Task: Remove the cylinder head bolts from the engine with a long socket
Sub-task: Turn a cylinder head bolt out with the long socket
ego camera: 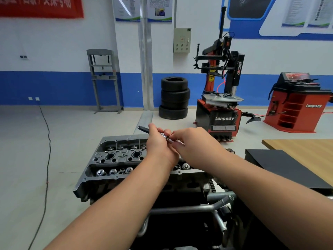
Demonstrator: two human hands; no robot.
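Head view: two bare arms are stretched out over the engine (126,165). The left hand (158,143) is wrapped around a long thin tool (144,129). The tool's black end is seen poking out to the left of the fist. The shiny metal part of the tool (166,138) is pinched by the fingertips of the right hand (191,143). Both hands are closed on the tool and are held together, just above the far side of the engine.

The engine's top is open. Round holes and shiny valve springs (100,172) are seen in rows. The bolts cannot be told apart from the other parts. The engine is held on a metal tube stand (198,207).

A black box (281,165) is laid on a wooden surface (306,150) to the right. Farther back on the floor, a stack of tires (174,98) is placed beside a red and black tire machine (219,105). A red machine (297,105) is set at the right, and a grey press frame (104,80) is stood against the wall.
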